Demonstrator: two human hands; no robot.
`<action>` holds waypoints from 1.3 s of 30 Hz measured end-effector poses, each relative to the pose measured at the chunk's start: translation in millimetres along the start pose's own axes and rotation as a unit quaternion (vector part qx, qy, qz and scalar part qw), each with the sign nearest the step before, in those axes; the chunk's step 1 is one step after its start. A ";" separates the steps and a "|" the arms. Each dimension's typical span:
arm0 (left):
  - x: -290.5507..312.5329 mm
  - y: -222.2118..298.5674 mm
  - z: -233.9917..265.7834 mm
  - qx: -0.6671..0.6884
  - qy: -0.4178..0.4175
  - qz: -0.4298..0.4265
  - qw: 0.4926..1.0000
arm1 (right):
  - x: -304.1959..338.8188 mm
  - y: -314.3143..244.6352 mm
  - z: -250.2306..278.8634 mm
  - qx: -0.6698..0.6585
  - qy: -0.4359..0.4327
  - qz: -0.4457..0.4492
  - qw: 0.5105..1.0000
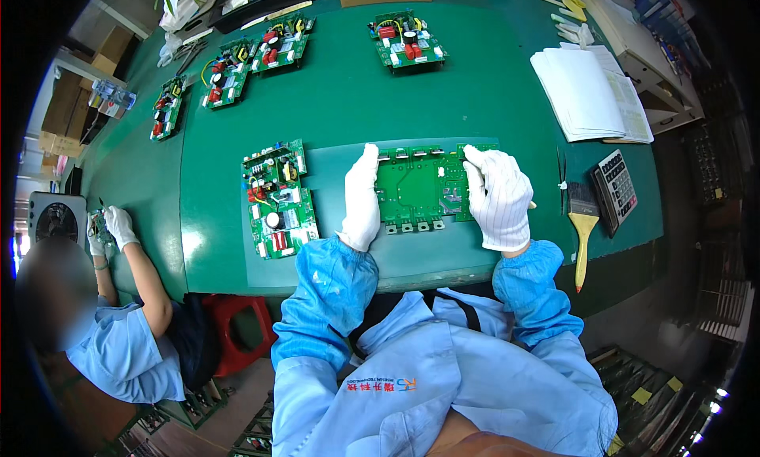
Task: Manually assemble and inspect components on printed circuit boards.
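Note:
Both my hands wear white gloves, with blue sleeve covers on the forearms. Between them is a green circuit board (pixel 416 184), its mostly bare face up and a row of metal-tabbed parts along its near edge. My left hand (pixel 362 198) closes on the board's left edge. At the right edge my right hand (pixel 499 197) grips the board with bent fingers and thumb. A small tan tip (pixel 532 205) sticks out beside that hand; what it belongs to is hidden. To the left of my left hand lies a populated circuit board (pixel 279 200) with red and white parts.
Several populated boards (pixel 408 41) stand along the far side of the green table (pixel 340 101). At right are paper sheets (pixel 582 93), tweezers (pixel 563 172), a yellow-handled brush (pixel 583 227) and a calculator (pixel 616 188). A co-worker's gloved hands (pixel 119 226) hold a small board at far left.

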State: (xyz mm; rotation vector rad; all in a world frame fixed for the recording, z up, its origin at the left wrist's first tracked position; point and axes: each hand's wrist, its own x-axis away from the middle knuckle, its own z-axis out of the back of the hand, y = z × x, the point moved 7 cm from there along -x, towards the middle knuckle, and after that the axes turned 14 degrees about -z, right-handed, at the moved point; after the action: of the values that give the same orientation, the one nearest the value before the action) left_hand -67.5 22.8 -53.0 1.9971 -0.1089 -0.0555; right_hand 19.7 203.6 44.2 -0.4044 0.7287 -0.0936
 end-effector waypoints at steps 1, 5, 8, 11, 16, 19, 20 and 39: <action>0.6 -1.3 -0.1 0.008 0.003 0.012 1.000 | 0.3 1.1 -0.3 -0.010 0.000 0.001 1.000; 0.7 -3.6 0.6 0.007 0.011 0.014 1.000 | -0.4 4.6 1.7 -0.034 0.026 -0.013 0.999; -0.2 -3.5 0.7 0.011 0.005 0.001 1.000 | -1.9 1.6 -0.3 -0.013 0.014 -0.022 1.000; -0.1 -3.9 2.2 0.007 0.007 0.008 1.000 | -2.5 0.4 1.2 -0.029 0.004 -0.012 0.999; -1.1 -2.7 0.8 0.003 0.001 0.002 1.000 | -4.4 1.9 2.3 -0.047 0.015 -0.036 0.998; -1.4 -3.2 2.8 0.002 -0.002 -0.009 1.000 | -4.9 0.7 1.8 -0.034 0.007 -0.033 0.999; -1.7 -4.2 3.8 0.002 -0.002 -0.009 1.000 | -5.0 0.5 1.7 -0.043 0.003 -0.028 0.999; -0.9 -10.3 4.5 0.021 0.008 0.024 0.999 | -1.1 -3.5 -3.2 -0.020 0.036 -0.015 0.999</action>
State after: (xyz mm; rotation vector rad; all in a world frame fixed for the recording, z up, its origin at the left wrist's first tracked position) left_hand -68.3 23.0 -64.2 2.0346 -0.1489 -0.0077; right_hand 16.9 199.5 44.1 -0.4519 0.7969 -0.1227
